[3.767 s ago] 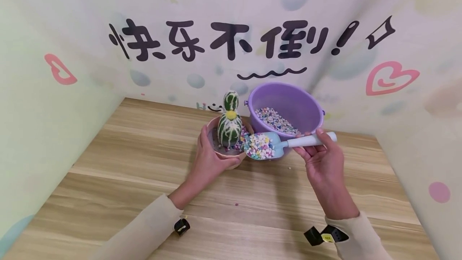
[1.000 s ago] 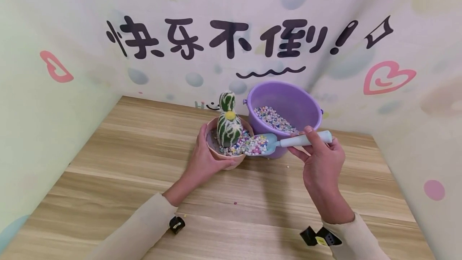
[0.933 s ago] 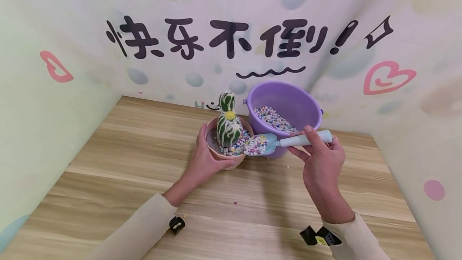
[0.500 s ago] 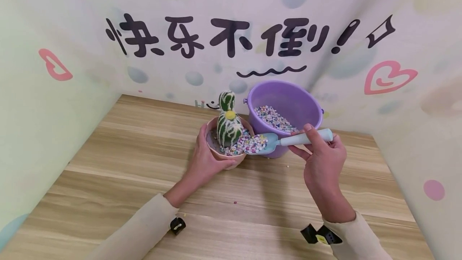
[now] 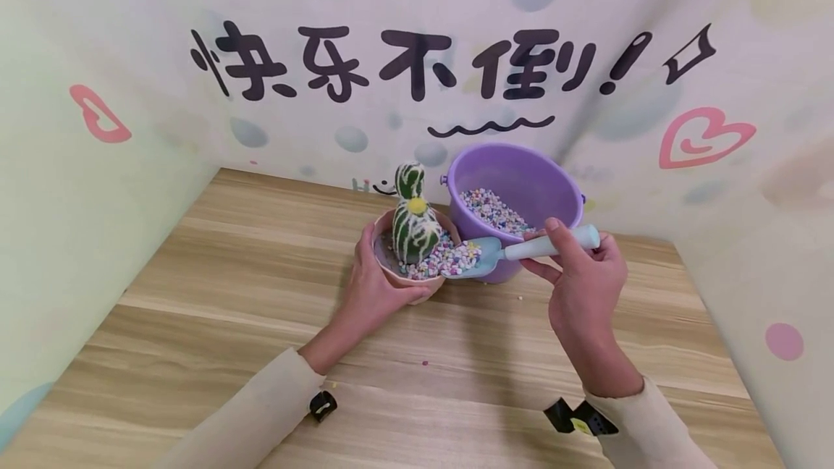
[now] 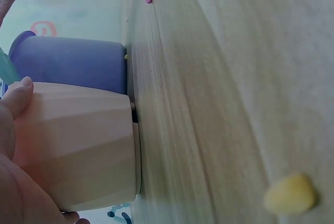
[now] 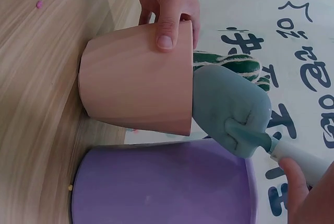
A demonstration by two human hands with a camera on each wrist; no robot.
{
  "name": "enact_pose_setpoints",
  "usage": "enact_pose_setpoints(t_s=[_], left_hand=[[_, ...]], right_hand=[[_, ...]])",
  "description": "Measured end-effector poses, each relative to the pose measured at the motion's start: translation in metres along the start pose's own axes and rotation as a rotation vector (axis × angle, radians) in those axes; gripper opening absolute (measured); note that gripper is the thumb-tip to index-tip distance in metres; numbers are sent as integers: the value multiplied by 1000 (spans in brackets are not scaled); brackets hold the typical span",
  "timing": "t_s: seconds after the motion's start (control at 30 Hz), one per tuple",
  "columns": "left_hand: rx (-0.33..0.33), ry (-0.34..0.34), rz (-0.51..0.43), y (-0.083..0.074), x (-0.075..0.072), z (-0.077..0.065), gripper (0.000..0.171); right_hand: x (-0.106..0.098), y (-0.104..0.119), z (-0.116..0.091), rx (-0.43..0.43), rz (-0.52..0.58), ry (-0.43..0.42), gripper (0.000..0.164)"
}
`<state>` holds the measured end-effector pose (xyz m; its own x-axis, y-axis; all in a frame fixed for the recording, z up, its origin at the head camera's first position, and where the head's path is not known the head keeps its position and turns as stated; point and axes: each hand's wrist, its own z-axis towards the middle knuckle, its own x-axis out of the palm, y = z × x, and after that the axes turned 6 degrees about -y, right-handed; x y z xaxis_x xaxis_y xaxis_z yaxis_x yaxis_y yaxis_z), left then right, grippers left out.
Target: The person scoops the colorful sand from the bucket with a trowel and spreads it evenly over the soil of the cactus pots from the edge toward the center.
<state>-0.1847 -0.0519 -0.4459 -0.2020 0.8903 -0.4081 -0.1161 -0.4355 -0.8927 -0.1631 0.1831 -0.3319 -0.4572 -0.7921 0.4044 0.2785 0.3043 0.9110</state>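
My left hand (image 5: 374, 284) grips the side of a terracotta-coloured flowerpot (image 7: 138, 80), thumb at the near wall below the rim. A green cactus (image 5: 415, 236) with white streaks and a yellow flower stands in it. Multicoloured pebbles cover the soil on the pot's right and near side; grey shows on the left. My right hand (image 5: 586, 292) holds a hand trowel (image 7: 232, 106) by its pale handle. Its light blue blade, tip right at the pot's right rim, bears a heap of pebbles (image 5: 461, 258). In the right wrist view the blade's underside hides that heap.
A purple bucket (image 5: 515, 165) partly filled with pebbles stands close behind and right of the pot, against the printed wall cloth. Stray pebbles lie on the wooden table, among them a pink one (image 5: 426, 363) and a yellow one (image 6: 291, 195).
Since the oldest frame the trowel has tipped toward the pot and its heap has shrunk, while pebbles in the pot have spread along the near side. Over the last second the handle rises slightly.
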Motion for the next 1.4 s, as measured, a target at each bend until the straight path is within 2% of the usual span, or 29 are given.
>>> enact_pose_setpoints(t_s=[0.27, 0.77, 1.03, 1.23, 1.4], left_hand=[[-3, -2, 10, 0, -1, 2, 136], [-30, 3, 11, 0, -1, 3, 136], [25, 74, 43, 6, -11, 7, 140], [41, 144, 6, 10, -16, 12, 136], [29, 134, 12, 10, -15, 11, 136]], right_hand=[[6, -1, -4, -77, -14, 35, 35], [16, -1, -9, -158, -18, 71, 32], [19, 2, -9, -170, -21, 75, 32], [17, 4, -9, -167, -27, 88, 33], [17, 5, -11, -160, -28, 110, 32]])
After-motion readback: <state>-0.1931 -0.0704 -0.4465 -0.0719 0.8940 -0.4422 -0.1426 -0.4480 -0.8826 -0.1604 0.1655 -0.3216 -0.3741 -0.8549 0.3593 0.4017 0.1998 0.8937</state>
